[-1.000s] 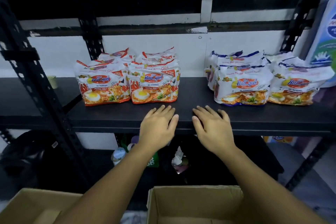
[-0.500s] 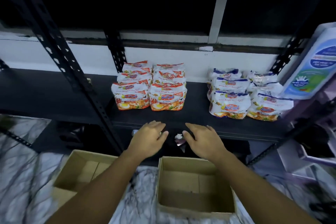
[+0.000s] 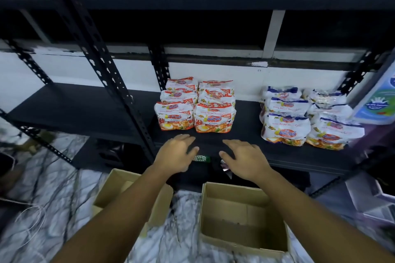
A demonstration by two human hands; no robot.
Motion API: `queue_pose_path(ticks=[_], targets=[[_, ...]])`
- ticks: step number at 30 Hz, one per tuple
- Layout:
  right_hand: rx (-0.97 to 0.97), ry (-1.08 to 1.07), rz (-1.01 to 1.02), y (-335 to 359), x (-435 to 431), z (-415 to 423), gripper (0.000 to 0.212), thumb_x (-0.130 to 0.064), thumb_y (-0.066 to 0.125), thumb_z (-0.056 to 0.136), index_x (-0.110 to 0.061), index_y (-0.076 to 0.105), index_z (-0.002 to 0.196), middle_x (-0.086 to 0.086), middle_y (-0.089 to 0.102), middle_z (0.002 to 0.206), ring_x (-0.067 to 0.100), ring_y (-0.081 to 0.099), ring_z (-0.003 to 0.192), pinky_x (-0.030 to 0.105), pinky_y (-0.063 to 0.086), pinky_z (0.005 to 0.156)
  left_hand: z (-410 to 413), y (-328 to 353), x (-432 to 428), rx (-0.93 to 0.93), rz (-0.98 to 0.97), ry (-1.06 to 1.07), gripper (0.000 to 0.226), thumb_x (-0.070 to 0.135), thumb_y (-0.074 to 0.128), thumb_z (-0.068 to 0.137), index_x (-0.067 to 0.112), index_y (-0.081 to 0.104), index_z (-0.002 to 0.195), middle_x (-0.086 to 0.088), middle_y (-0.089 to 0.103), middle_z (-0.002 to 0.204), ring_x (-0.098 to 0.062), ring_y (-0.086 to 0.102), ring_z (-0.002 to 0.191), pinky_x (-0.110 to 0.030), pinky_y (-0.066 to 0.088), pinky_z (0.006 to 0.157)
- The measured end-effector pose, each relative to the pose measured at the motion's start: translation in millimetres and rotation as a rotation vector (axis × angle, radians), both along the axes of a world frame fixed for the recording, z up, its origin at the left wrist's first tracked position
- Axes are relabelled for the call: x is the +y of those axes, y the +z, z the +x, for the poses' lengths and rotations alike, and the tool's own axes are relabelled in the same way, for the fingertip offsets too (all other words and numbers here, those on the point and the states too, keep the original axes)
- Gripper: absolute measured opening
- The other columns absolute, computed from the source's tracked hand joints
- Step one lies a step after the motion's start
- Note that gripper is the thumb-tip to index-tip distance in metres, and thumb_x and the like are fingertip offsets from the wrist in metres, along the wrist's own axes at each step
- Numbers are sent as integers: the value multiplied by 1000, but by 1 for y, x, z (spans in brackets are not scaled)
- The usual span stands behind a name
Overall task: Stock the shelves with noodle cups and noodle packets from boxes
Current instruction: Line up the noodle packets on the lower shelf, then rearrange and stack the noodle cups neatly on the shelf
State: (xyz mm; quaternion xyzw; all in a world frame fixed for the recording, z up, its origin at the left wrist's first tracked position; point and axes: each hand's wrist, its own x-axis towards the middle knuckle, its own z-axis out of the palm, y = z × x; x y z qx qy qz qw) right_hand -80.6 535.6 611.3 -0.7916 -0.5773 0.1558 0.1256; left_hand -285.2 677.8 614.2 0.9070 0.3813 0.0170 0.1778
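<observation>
Red-and-white noodle packets point(image 3: 214, 117) stand in two rows on the black shelf point(image 3: 245, 134). To their right, blue-and-white noodle packets point(image 3: 286, 128) stand in rows as well. My left hand point(image 3: 176, 155) and my right hand point(image 3: 243, 159) hover side by side at the shelf's front edge, fingers loosely spread, holding nothing. Below them on the floor sits a cardboard box point(image 3: 243, 218) that looks empty inside. A second cardboard box point(image 3: 119, 186) lies to its left, partly hidden by my left forearm.
A black perforated upright point(image 3: 106, 74) slants across the left of the shelf. A large white-and-blue pack point(image 3: 378, 104) leans at the shelf's right end. Dark items sit on the lower shelf point(image 3: 201, 159). The floor point(image 3: 53, 209) is marbled white with a thin cable.
The view has pulled back and up from the shelf. Both hands have drawn away from the shelf top toward its front edge, still holding nothing. The boxes show more fully.
</observation>
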Motion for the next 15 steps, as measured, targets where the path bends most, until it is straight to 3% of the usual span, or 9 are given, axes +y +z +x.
queue_pose_path(ticks=[3,9,12,15], targets=[[-8,37,-9,5,25,4,61,-57,40,103,-28,38,157,-6,43,159,19,40,144,47,31,116,6,7,13,-26,15,58,57,46,49,106,15,47,153,-2,46,157,-20,42,144,-33,39,111],[-23,69,-4,0,78,15,58,-61,44,99,-34,43,150,-6,52,148,22,46,137,48,40,108,9,1,55,-26,25,156,56,58,49,97,23,56,140,3,60,135,-24,59,123,-42,54,93],[-27,14,-37,-5,112,17,63,-62,47,97,-34,39,154,-2,43,156,27,40,142,53,39,111,12,-7,91,-136,-100,316,63,59,61,93,23,55,144,-2,60,138,-25,58,125,-36,52,97],[-35,-78,-69,-10,147,18,70,-63,48,96,-37,29,158,1,27,164,32,26,149,61,34,113,16,-21,138,-289,-317,498,88,71,66,76,29,42,149,-6,56,138,-28,59,122,-36,53,99]])
